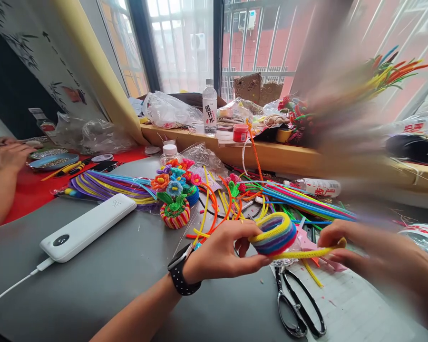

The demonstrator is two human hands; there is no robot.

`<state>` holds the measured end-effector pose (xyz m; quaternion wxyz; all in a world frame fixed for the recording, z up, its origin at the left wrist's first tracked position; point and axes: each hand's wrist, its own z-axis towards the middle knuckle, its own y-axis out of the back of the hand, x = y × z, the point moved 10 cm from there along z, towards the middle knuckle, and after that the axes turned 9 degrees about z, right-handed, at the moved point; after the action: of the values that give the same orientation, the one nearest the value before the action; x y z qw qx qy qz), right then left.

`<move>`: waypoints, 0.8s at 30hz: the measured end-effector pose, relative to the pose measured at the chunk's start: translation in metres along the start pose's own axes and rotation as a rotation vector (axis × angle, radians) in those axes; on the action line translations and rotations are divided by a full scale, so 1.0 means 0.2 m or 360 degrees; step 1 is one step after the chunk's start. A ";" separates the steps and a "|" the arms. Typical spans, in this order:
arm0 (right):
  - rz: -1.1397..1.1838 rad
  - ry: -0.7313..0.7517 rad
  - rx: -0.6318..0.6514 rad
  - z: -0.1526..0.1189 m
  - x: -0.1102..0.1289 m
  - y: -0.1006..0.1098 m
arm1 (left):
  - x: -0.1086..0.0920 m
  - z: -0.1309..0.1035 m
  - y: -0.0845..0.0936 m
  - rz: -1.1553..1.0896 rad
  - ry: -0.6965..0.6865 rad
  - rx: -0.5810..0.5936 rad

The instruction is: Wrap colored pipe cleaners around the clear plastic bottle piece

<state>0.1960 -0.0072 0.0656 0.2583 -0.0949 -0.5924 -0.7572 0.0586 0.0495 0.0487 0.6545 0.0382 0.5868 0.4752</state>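
My left hand (pixel 224 249), with a dark watch on its wrist, pinches a ring of coiled pipe cleaners (pixel 276 237) between thumb and fingers. Yellow, blue, purple and pink bands make up the ring. From its lower edge a yellow pipe cleaner (pixel 301 254) runs out to the right. My right hand (pixel 356 247), partly blurred, grips that strand near its end. Below the ring lie black-handled scissors (pixel 299 308), their blades hidden. A small pot of pipe-cleaner flowers (pixel 175 213) in striped red and yellow stands left of my left hand.
A white power bank (pixel 89 228) with a cable lies at left. Loose pipe cleaners (pixel 306 202) and a fallen bottle (pixel 321 186) spread behind my hands. An upright water bottle (pixel 209 111) stands on the sill. Another person's hand (pixel 7 159) is at far left, beside a blue tray (pixel 53 162).
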 end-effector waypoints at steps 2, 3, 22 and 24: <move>0.0059 -0.0032 0.0019 0.00 0.00 0.00 | -0.01 0.00 0.00 -0.0025 -0.0018 0.0023; 0.0065 -0.0038 -0.0015 0.00 0.00 0.00 | -0.01 0.00 0.00 -0.0042 -0.0027 0.0038; 0.0035 -0.0052 -0.0346 -0.02 0.10 0.09 | -0.06 -0.02 -0.03 -0.0415 -0.0130 0.0279; 0.0038 -0.0041 -0.0349 -0.04 0.10 0.10 | -0.07 -0.02 -0.03 -0.0468 -0.0131 0.0298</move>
<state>0.1900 -0.0245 0.0888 0.2477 -0.1393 -0.5082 -0.8130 0.0600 0.0351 0.0534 0.7340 0.0322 0.6004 0.3156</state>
